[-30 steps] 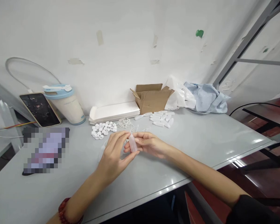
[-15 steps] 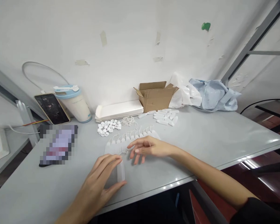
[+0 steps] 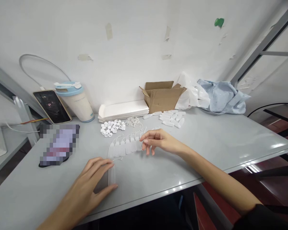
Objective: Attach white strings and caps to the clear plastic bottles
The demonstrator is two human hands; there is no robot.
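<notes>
Near the table's front edge, my left hand spans a small translucent plastic bottle, thumb at its lower end and fingers at its upper end. A short white string comes out at the top of this bottle. My right hand hovers with nothing in it, its fingers loosely bent and apart. Behind and left of it stretches a row of similar bottles with strings, and the right hand hides part of that row. Beyond the row lie a heap of white ring-like caps and a bundle of white strings.
Several loose translucent bottles lie before an open cardboard box. White flat packets are stacked beside it. A tumbler and a phone stand back left; a plastic bag and blue cloth lie back right.
My left hand has moved left along the table with the small bottle. My right hand has shifted slightly right and farther back, uncovering more of the row.
</notes>
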